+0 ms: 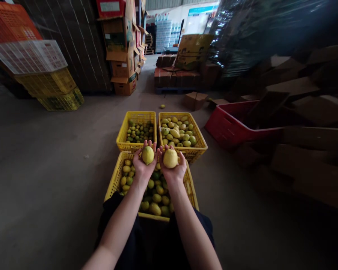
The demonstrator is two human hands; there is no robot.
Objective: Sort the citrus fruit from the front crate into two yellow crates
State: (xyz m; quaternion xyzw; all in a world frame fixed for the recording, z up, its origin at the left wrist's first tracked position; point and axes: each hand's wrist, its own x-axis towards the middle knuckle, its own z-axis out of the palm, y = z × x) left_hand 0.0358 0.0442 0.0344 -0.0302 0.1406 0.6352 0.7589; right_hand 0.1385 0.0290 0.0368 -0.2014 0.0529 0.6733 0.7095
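Palm up, my left hand [143, 169] cradles a yellow-green lemon [148, 155], its fingers curled loosely around the fruit. Beside it, my right hand [173, 173] holds a larger, paler yellow lemon [170, 158] in the same way. Both hands are above a big yellow crate [112, 183] of mixed green and yellow lemons [155, 209], partly hidden by my forearms. Just beyond stand two more yellow crates. The left crate [121, 131] holds small, greener lemons [141, 132]; the right crate [200, 139] holds larger, yellower ones [175, 133].
A red crate [228, 125] and piled cardboard [304, 150] lie to the right. Stacked crates [56, 80] stand at the left, and cardboard boxes [122, 69] rise behind. One loose lemon [162, 106] lies on the floor near an open carton [195, 100].
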